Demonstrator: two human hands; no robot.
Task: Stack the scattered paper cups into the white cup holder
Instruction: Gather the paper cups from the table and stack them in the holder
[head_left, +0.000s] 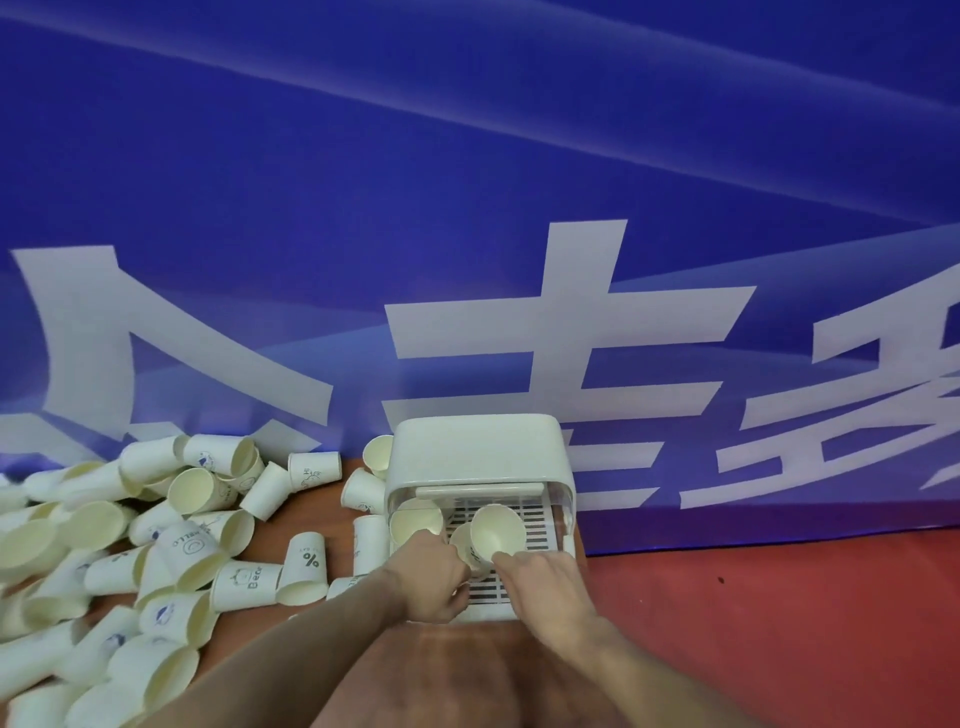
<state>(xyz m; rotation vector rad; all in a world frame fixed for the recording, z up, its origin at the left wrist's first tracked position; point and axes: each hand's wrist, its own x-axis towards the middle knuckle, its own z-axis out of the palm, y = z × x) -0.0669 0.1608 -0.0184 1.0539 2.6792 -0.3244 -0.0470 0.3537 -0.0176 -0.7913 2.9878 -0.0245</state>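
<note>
The white cup holder (478, 457) stands on the floor against the blue banner, its front open over a slatted tray (535, 525). One paper cup (415, 522) lies at the tray's left. My right hand (550, 587) holds a tilted paper cup (496, 532) by its base over the tray. Just left of it, my left hand (434, 577) grips a second cup (464, 545) that sits partly behind the first. Many scattered paper cups (156, 545) lie in a heap to the left.
A blue banner (467, 208) with large white characters rises right behind the holder. Red floor (753, 623) stretches to the right. Loose cups (309, 569) lie close to the holder's left side. My knees fill the bottom centre.
</note>
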